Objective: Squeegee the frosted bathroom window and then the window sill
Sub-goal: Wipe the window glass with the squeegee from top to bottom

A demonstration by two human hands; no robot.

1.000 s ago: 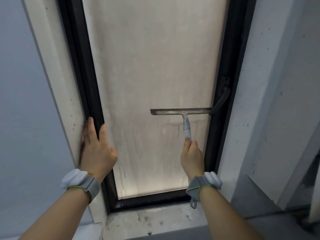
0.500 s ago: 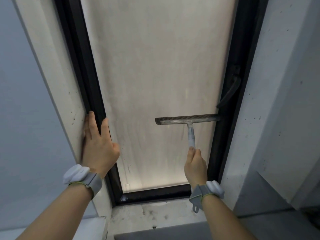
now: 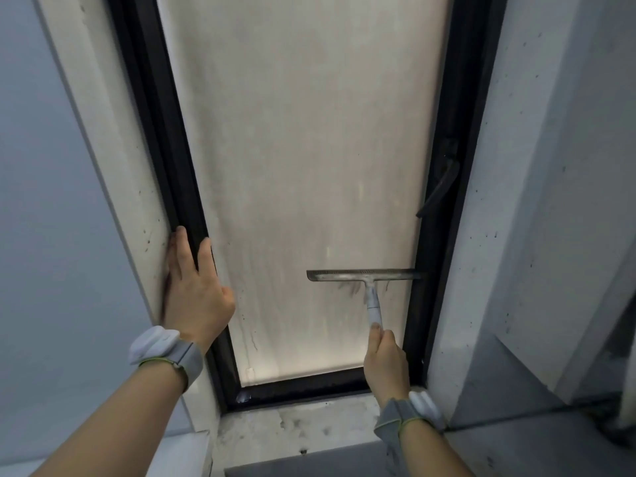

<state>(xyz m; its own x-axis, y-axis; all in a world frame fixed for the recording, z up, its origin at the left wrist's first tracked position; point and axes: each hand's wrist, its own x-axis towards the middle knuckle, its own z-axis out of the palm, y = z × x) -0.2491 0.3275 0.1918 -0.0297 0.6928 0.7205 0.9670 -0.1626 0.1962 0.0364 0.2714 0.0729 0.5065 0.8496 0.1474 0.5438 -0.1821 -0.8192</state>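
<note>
Right hand: the right hand [image 3: 385, 359] curls its fingers round the lower end of the squeegee handle, thumb lying up along the shaft; a grey wrist strap with a white unit [image 3: 411, 413] sits at the wrist.
Left hand: the left hand [image 3: 194, 294] lies flat with straight fingers against the left side of the frame, fingertips on the black profile and the pale reveal beside it; it holds nothing. A matching grey strap with a white unit [image 3: 161, 349] is on this wrist.
Squeegee: the squeegee [image 3: 364, 275] stands with handle down and blade level, blade laid against the lower right part of the pane; its right end touches or overlaps the right frame member. Dark smears show just under the blade.
Frosted window: the frosted window [image 3: 303, 149] is a tall narrow pane, cloudy, with run marks and streaks in its lower part.
Frame: the black frame [image 3: 155, 132] surrounds the pane; a black lever handle [image 3: 438, 187] hangs on the right member, above the blade.
Window sill: the window sill [image 3: 303, 428] lies below the frame, pale and mottled with dark stains.
Surroundings: speckled pale reveals [image 3: 499, 235] flank the opening.
</note>
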